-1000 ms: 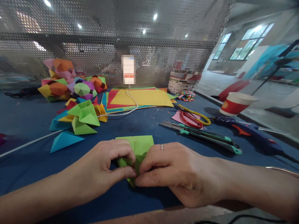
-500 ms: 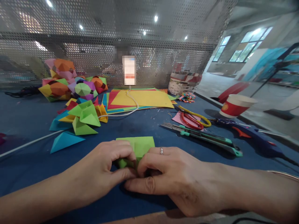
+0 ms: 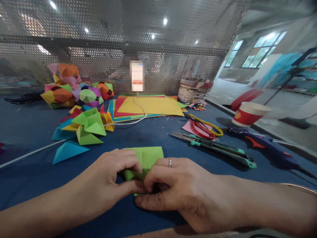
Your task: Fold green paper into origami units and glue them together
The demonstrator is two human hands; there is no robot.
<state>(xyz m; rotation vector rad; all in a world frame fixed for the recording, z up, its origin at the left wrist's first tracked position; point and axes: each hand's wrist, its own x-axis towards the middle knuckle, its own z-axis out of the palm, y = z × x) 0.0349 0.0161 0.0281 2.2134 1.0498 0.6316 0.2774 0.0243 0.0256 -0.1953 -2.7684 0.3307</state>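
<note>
A green sheet of paper [image 3: 151, 155], creased and partly folded, lies on the blue tabletop in front of me. My left hand [image 3: 121, 170] grips its left side, with the thumb along the near edge and the fingers curled over the top. My right hand [image 3: 170, 188], with a ring on one finger, pinches the near edge close to the left thumb. Both hands cover much of the paper's near part, so the fold there is mostly hidden. Left of the hands sit a blue folded paper piece [image 3: 69, 152] and green folded paper pieces [image 3: 90, 125].
A utility knife [image 3: 215, 147], scissors [image 3: 206, 127] and a glue gun [image 3: 264, 143] lie at right, by a paper cup [image 3: 250, 114]. Behind are stacked coloured sheets [image 3: 153, 105], a phone [image 3: 137, 76] with a white cable, finished paper balls [image 3: 63, 94] and a basket [image 3: 194, 90].
My right thumb has shifted slightly along the near edge, and a bit of green now shows beside it. Both hands keep their hold on the paper; the view has tilted slightly.
</note>
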